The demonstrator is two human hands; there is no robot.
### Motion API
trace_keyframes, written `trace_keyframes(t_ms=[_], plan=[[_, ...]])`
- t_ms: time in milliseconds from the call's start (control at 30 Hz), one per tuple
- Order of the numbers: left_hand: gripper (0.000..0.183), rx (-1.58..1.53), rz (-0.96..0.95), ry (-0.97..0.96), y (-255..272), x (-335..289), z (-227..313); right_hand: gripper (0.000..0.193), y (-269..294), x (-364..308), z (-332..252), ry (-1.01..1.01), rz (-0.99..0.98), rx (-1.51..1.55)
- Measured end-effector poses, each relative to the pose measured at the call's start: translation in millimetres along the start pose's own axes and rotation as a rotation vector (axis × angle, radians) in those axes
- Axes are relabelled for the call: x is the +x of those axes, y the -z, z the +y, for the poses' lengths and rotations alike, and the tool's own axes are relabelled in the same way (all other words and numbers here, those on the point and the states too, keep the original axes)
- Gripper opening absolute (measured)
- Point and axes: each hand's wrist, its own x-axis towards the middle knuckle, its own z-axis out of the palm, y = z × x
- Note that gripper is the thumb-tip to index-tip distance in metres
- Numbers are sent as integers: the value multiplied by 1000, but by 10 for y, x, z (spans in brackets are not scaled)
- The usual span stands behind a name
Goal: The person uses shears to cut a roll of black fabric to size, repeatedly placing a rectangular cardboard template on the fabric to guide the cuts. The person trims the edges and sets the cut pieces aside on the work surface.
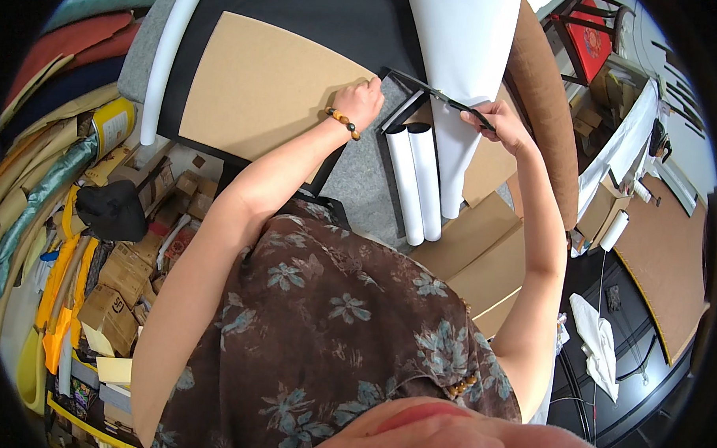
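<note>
My right hand (500,125) grips a pair of scissors (442,96) by the black handles. The blades point left at the edge of a black sheet (334,14); whether they are apart is hard to see. A large tan board (261,82) lies on that sheet. My left hand (361,104), a beaded bracelet at its wrist, is closed at the board's right corner, with the fingertips partly hidden. A narrow black-and-white strip (403,109) lies between the hands. Just below the scissors are two white rolls (406,186) with black ends.
Grey felt (360,173) covers the work surface. A wide white roll (464,38) and a brown roll (545,112) lie at the right, a thin white roll (168,59) at the left. Cardboard boxes (124,271) and material rolls (40,189) crowd the left side. Flat cardboard (468,244) leans beside me.
</note>
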Motion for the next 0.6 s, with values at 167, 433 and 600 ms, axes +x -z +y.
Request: trace_keyframes(t_ms=[167, 433, 600], plan=[[14, 23, 10, -3, -24, 8, 31, 31, -84, 97, 124, 35, 18, 37], [13, 22, -23, -7, -5, -36, 61, 28, -142, 140, 167, 10, 5, 150], [13, -10, 27, -18, -34, -41, 60, 29, -129, 146, 214, 25, -7, 139]])
